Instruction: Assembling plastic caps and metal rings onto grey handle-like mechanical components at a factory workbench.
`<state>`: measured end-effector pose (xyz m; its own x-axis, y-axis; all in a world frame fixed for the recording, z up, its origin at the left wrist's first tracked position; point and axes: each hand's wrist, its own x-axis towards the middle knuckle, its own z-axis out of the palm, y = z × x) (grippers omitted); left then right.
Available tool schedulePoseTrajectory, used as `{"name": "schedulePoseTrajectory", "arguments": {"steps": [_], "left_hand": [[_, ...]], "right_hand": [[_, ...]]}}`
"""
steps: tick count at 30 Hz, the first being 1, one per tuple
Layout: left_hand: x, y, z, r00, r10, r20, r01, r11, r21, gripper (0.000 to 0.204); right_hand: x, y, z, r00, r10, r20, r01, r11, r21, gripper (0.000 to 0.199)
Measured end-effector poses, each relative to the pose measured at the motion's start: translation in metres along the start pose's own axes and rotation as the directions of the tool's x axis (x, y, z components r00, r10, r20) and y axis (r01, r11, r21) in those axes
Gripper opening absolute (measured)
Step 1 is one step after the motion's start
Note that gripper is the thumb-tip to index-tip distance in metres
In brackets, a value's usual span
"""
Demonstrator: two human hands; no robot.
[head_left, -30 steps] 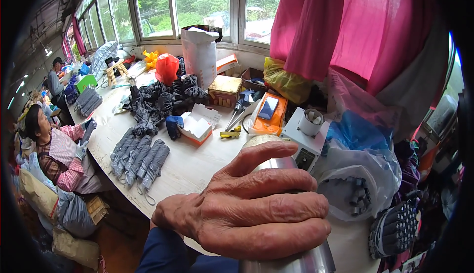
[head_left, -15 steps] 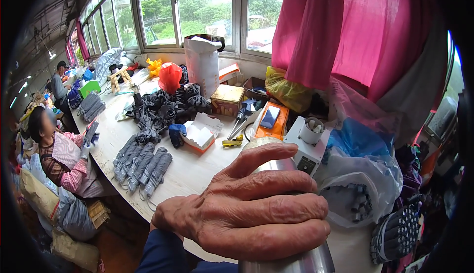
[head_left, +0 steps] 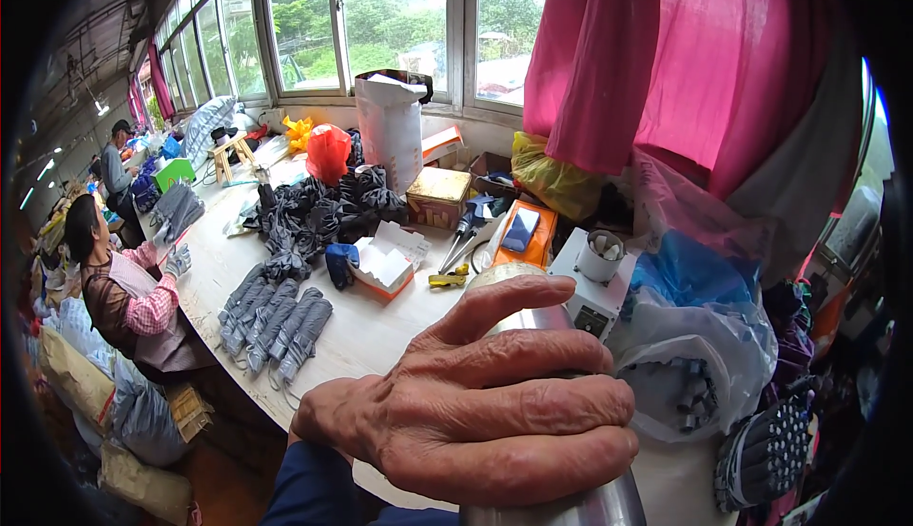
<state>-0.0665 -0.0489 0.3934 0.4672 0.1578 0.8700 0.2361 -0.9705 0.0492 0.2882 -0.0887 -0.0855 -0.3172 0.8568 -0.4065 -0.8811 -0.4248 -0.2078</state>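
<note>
Nothing about the grip differs from a second ago; only the view tips slightly. One hand (head_left: 475,407), the left by its dark sleeve, wraps a shiny metal cylinder (head_left: 556,497) standing on the counter (head_left: 380,336), fingers (head_left: 514,364) curled and pressed together around its upper part. It looks rigid, smooth and likely slippery, so a full wrap around the body suits it. The other hand is out of view. Beyond lie a white box with an orange edge (head_left: 385,267), a gold tin (head_left: 437,195), a tall white paper bag (head_left: 390,131), an orange tray (head_left: 521,234) and folded grey umbrellas (head_left: 276,317).
</note>
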Motion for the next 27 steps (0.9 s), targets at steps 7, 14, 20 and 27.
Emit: {"name": "schedulePoseTrajectory", "arguments": {"steps": [7, 14, 20, 27], "left_hand": [[0.002, 0.003, 0.000, 0.997, -0.073, -0.003, 0.073, 0.997, -0.012, 0.014], [0.004, -0.001, -0.002, 0.999, -0.046, 0.021, 0.046, 0.999, 0.012, 0.013], [0.004, -0.004, -0.003, 0.997, -0.060, 0.051, 0.059, 0.998, 0.021, 0.015], [-0.009, -0.015, 0.005, 0.975, -0.201, 0.098, 0.215, 0.964, -0.155, 0.049]], "right_hand": [[0.002, 0.001, -0.005, 1.000, 0.009, -0.008, -0.009, 1.000, 0.014, 0.068], [0.009, -0.008, -0.043, 0.990, 0.051, 0.134, -0.053, 0.999, 0.011, 0.066], [0.007, -0.009, -0.029, 0.995, 0.053, 0.080, -0.053, 0.999, 0.000, 0.061], [-0.002, -0.001, 0.001, 1.000, 0.003, -0.014, -0.003, 1.000, -0.002, 0.066]]}}
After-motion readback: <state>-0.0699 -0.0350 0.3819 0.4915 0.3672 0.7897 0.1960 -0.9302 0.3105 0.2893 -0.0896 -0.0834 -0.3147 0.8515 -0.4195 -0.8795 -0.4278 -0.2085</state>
